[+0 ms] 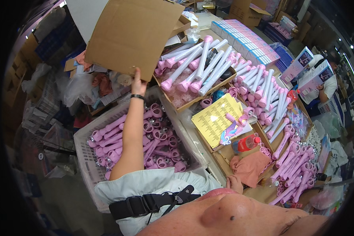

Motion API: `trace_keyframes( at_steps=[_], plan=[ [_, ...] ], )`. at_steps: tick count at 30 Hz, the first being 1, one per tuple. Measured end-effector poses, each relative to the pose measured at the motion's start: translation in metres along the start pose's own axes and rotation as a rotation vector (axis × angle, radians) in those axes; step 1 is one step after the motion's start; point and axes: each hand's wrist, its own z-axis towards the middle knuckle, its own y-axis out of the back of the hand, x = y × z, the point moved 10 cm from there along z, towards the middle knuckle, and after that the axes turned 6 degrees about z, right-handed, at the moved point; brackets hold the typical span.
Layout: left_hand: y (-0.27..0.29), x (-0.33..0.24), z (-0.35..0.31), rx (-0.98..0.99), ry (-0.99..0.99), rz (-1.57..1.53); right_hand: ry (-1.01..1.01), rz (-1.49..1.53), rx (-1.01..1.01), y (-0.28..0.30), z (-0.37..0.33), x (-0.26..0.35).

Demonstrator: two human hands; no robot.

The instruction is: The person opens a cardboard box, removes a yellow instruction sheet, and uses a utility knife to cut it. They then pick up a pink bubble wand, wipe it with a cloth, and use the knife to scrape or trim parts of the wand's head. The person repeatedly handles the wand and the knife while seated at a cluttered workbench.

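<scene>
well, the left hand (137,84) grips a brown cardboard sheet (131,37) near its corner.

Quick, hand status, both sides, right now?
Left hand: closed on the lower edge of a cardboard sheet.
Right hand: beside the salmon-coloured cloth, partly hidden; open or closed cannot be told.

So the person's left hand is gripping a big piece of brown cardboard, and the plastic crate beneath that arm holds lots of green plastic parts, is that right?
Not quite: the plastic parts are pink, not green, as the head view shows. The left hand does grip brown cardboard above the crate.
</scene>
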Motion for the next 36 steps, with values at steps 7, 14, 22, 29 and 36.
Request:
trace_keyframes(
  at_steps=[7,14,22,29,36],
  plan=[
    [-0.053,0.093,-0.027,-0.114,0.076,-0.099,-0.051,0.004,-0.006,0.002,-0.004,-0.011],
    [-0.090,0.129,0.008,-0.138,0.324,-0.088,-0.005,-0.041,-0.044,0.012,-0.007,-0.006],
    [-0.053,0.106,-0.004,-0.058,0.412,0.263,-0.013,0.005,-0.049,0.014,-0.006,-0.001],
    [-0.045,0.077,-0.002,-0.061,0.309,0.340,0.060,-0.036,0.019,0.008,0.001,0.013],
    [-0.056,0.099,-0.025,0.020,0.411,0.333,0.019,-0.019,0.049,0.003,0.001,0.014]
  ],
)
